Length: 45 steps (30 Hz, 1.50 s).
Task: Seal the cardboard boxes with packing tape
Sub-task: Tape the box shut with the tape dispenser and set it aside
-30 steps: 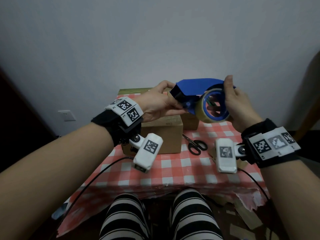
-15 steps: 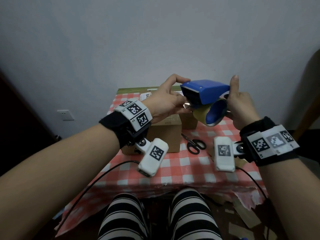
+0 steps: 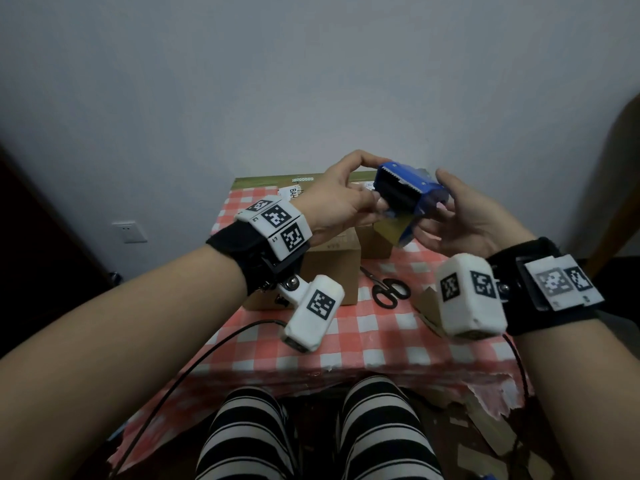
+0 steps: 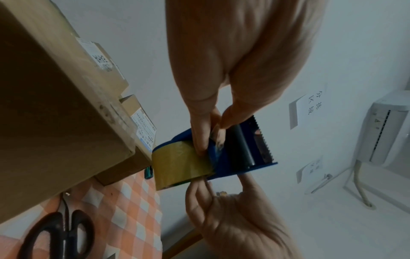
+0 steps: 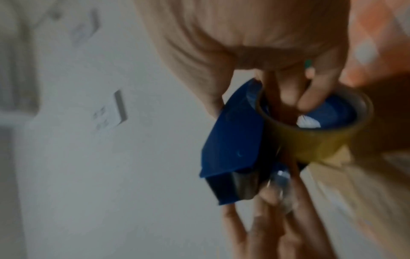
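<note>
Tape holder: blue tape dispenser (image 3: 408, 194) is up in the air between both hands, above the table and in front of the boxes. Its toothed edge points up.
Tape: yellow-brown tape roll (image 4: 180, 164) sits in the dispenser, at its low end.
Left hand: left hand (image 3: 337, 202) pinches at the loose tape end near the black roller. In the left wrist view its fingertips (image 4: 200, 145) press right where the roll meets the blue part.
Right hand: right hand (image 3: 464, 220) grips the dispenser from the other side, with fingers curled into the roll's hole in the right wrist view.
Boxes: big cardboard box (image 3: 332, 271) stands on the table under the left hand; a small box (image 3: 375, 242) sits just behind it.
Scissors: black scissors (image 3: 388, 289) lie flat on the red checked cloth (image 3: 346, 344), just right of the big box.
</note>
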Each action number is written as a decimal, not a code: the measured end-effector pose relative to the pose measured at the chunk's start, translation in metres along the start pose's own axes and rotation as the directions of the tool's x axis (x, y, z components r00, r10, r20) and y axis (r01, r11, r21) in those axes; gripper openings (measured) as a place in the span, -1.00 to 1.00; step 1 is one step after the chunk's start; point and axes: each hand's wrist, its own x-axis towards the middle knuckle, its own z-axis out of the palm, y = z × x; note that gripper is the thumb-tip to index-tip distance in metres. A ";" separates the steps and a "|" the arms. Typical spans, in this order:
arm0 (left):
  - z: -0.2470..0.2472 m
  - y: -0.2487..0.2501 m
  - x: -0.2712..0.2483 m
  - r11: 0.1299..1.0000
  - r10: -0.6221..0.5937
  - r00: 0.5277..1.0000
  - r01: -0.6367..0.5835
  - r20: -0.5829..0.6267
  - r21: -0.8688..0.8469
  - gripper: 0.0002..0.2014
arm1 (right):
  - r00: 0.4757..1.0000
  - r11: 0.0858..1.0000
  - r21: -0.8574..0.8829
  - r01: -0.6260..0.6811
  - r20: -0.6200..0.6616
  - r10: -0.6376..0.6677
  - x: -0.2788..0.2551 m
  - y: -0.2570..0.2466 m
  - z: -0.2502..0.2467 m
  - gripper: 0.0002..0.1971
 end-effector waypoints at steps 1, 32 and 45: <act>0.000 0.000 0.000 1.000 0.002 1.000 -0.002 -0.008 -0.016 -0.59 | 1.000 0.997 0.082 -0.008 0.024 0.006 0.000 -0.001 0.000 -0.68; -0.010 0.001 -0.002 0.935 -0.325 0.943 0.309 -0.075 -0.173 -0.64 | 0.975 0.929 0.357 0.096 0.155 -0.160 0.000 0.017 0.029 -0.54; -0.015 -0.004 -0.003 0.916 -0.400 0.915 0.401 -0.046 0.002 -0.74 | 0.980 0.960 0.272 0.074 0.159 -0.120 0.008 0.024 0.021 -0.52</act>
